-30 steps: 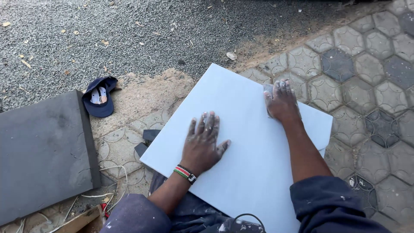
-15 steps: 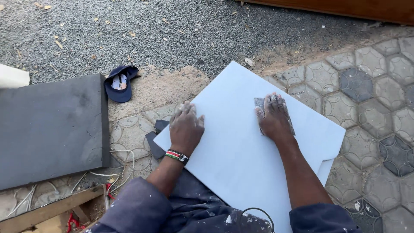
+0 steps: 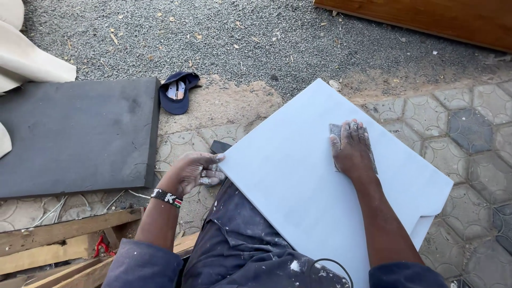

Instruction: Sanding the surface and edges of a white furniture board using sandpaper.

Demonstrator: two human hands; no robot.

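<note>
1. While the white board lies tilted across the person's lap and the paving, its near edge rests on the dusty blue trousers between the two forearms.
2. Pressed flat on the board's upper middle, the right hand has its fingers stretched out and close together on top of a grey sanding sheet, which shows only past the fingertips and along the hand's sides.
3. At the board's left corner, the left hand is loosely curled, its thumb over the edge and its fingers tucked under it, so it grips that corner lightly.
4. On that wrist sits a beaded wristband.
5. Beyond the left hand lies a dark grey slab, and further out, a navy cap on the ground.
6. Under the left forearm are wooden planks.
7. Far beyond the right hand, a brown wooden panel lies on the gravel.
</note>
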